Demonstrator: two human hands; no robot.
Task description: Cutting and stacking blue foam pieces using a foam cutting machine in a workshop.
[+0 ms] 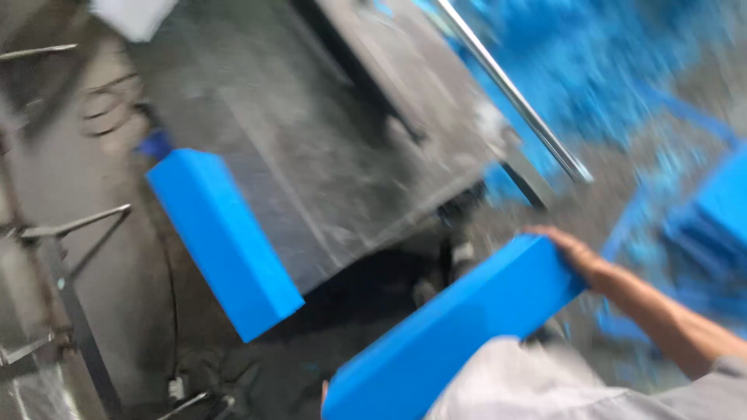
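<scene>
Item: long blue block (459,327), rectangular, smooth-faced, carried low in front of the person.
Right hand (572,253): grip closed over the block's far end.
Left hand: not in view; near end of the block runs behind a grey sleeve (521,385).
Handling: likely light and stiff, foam-like; best held at both ends, faces may be slippery.
Second block (222,241): same kind, leaning off the edge of the grey metal surface (327,132).
Room: workshop, blurred; metal rod (513,89), blue scraps (591,62) on the floor, stacked blue pieces (716,218) at right.
</scene>
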